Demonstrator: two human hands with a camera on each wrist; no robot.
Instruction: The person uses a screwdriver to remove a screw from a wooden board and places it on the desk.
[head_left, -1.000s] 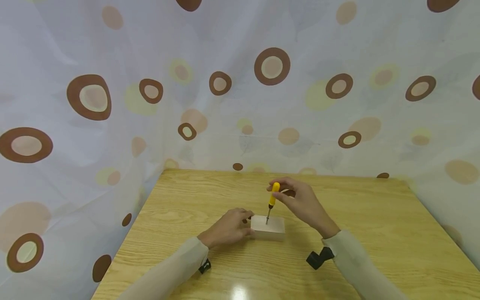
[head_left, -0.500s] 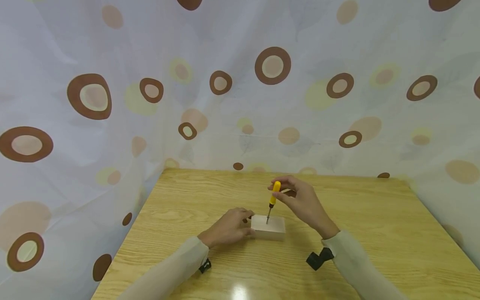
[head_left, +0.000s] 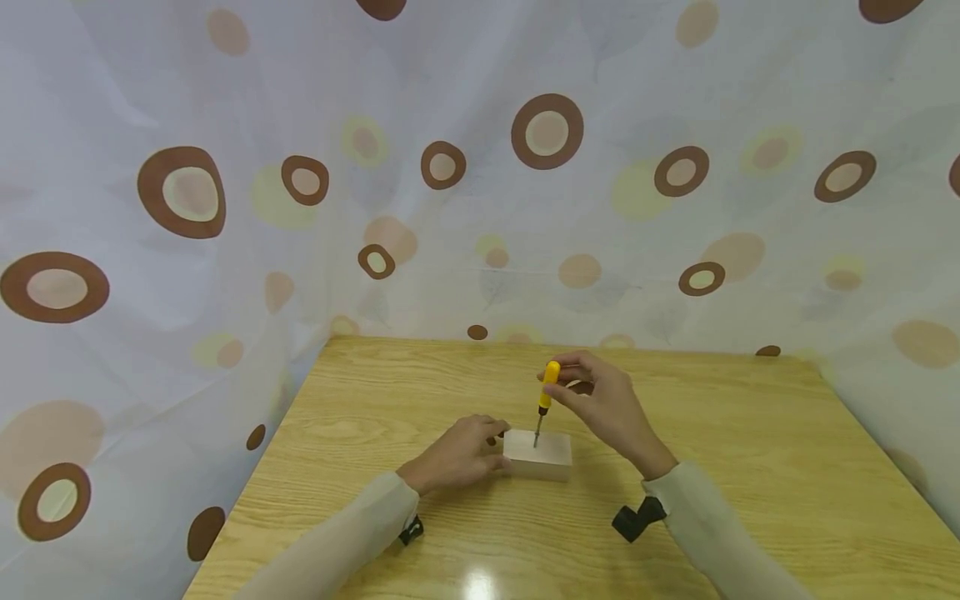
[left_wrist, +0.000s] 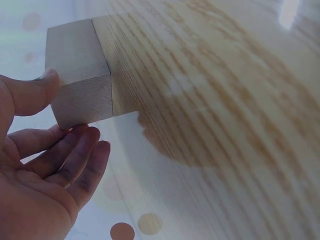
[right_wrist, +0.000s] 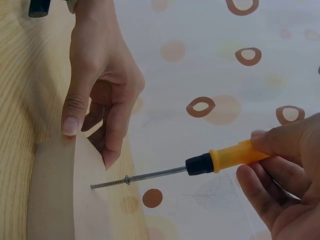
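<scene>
A pale wooden block (head_left: 551, 454) lies on the table. My left hand (head_left: 459, 454) grips its left end, thumb on the near side and fingers on the far side; the left wrist view shows the block (left_wrist: 82, 60) between them. A screw (right_wrist: 107, 184) stands in the block's top, most of its thread exposed. My right hand (head_left: 603, 404) pinches the yellow handle of a screwdriver (head_left: 550, 385) between thumb and fingers. In the right wrist view the tip of the screwdriver (right_wrist: 235, 156) meets the screw head, shaft and screw nearly in line.
The wood-grained table (head_left: 375, 392) spreads around the block. Behind and at both sides hangs a pale curtain (head_left: 480, 192) with brown and yellow circles. A black wrist mount (head_left: 637, 518) hangs under the right sleeve, another black mount (head_left: 411, 531) under the left.
The screwdriver stays on the screw, and both hands keep nearly the same places. The right fingers shift only very slightly on the handle.
</scene>
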